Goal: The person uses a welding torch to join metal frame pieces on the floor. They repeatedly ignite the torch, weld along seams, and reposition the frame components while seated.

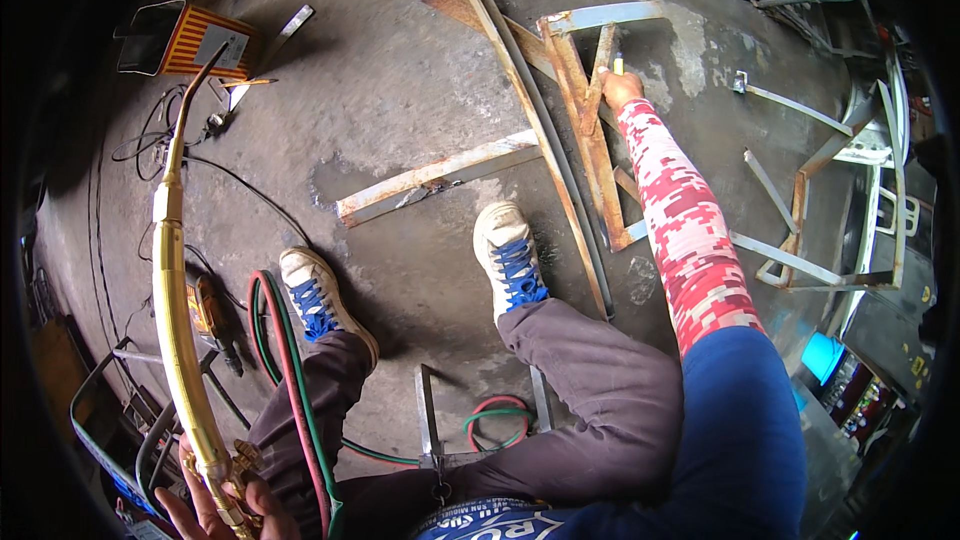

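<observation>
My left hand (262,502) holds a brass gas torch (176,320) near its valves, with some fingers loose around it. The long, bent tip points up and away, and no flame shows. Stretched far forward, my right hand (622,88) is closed around a small yellow object (618,64), whose kind I cannot make out. That hand is at a rusty angle-iron frame (575,90) lying on the floor; whether it touches the metal is unclear. Long steel bars (530,110) lie just left of the frame, and a shorter rusty bar (430,180) lies between them and my feet.
Red and green hoses (290,360) run beside my left leg. A drill (212,315), black cords (250,195) and a striped tin (205,40) lie at the left. Bent metal frames (800,200) and a blue container (822,358) are at the right.
</observation>
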The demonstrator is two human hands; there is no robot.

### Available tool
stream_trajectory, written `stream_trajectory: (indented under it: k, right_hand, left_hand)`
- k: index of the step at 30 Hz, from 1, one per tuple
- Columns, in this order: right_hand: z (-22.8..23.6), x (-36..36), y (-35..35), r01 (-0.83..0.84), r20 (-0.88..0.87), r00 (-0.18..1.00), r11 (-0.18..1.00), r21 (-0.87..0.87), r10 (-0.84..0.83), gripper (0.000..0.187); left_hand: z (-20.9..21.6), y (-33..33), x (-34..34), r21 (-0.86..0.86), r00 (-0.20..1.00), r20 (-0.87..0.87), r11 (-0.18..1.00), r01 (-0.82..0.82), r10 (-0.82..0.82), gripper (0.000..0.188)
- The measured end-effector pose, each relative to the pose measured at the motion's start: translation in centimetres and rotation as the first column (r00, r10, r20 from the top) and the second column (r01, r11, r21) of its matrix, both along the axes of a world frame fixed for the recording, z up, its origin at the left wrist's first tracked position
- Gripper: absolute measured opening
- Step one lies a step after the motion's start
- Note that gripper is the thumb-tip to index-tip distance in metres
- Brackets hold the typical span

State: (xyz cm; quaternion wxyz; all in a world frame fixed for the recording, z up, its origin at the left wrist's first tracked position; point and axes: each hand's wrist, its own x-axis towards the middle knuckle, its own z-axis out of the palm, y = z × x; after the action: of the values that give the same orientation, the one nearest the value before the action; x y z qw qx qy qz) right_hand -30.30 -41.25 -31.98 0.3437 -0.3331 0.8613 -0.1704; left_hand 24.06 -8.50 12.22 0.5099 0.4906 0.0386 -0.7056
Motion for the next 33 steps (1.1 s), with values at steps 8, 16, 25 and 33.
stream_trajectory:
  k: [8, 16, 25, 33]
  right_hand:
    - [1.8, -0.6, -0.4, -0.007, -0.04, 0.999, 1.0, -0.002, 0.007, 0.055]
    - [8.7, 2.1, 2.0, -0.171, 0.151, 0.972, 0.981, -0.088, 0.182, 0.035]
    - [11.2, 12.0, 2.5, -0.516, -0.158, 0.843, 0.856, 0.034, 0.514, 0.036]
    - [24.2, 11.0, 6.2, -0.67, 0.032, 0.731, 0.725, -0.162, 0.682, 0.031]
  left_hand:
    - [0.3, 3.4, -0.4, 0.014, 0.927, -0.021, 0.927, -0.374, 0.374, 0.073]
    - [-0.8, 3.6, 0.2, -0.374, 0.934, -0.355, 0.911, -0.172, 0.031, 0.082]
    - [0.6, 3.5, -0.8, -0.344, 0.867, -0.491, 0.896, -0.279, 0.082, 0.074]
    - [1.2, 3.1, -3.7, -0.017, 0.812, 0.55, 0.975, -0.223, 0.196, 0.056]
